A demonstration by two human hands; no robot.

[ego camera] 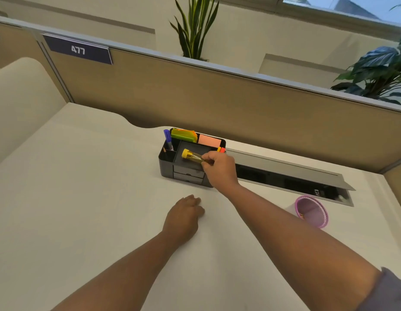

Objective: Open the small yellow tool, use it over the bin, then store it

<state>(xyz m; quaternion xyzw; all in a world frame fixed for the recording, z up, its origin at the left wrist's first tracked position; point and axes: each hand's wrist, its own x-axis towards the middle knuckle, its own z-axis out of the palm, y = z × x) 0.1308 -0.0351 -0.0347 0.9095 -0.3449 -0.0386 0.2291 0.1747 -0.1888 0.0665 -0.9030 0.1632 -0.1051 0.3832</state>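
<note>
My right hand (219,168) grips a small yellow tool (191,156), a translucent yellow tube with a yellow cap at its left end. It is held lying sideways just over the open middle tray of a black desk organiser (167,163). My left hand (185,217) rests on the white desk with its fingers curled under, holding nothing. A small pink mesh bin (311,212) stands on the desk to the right, well apart from both hands.
The organiser holds a purple marker (167,138), green and orange sticky notes (183,134) and a pink pad (209,140), with small drawers at its front. An open cable trough (291,178) runs behind the bin. A beige partition (217,97) backs the desk.
</note>
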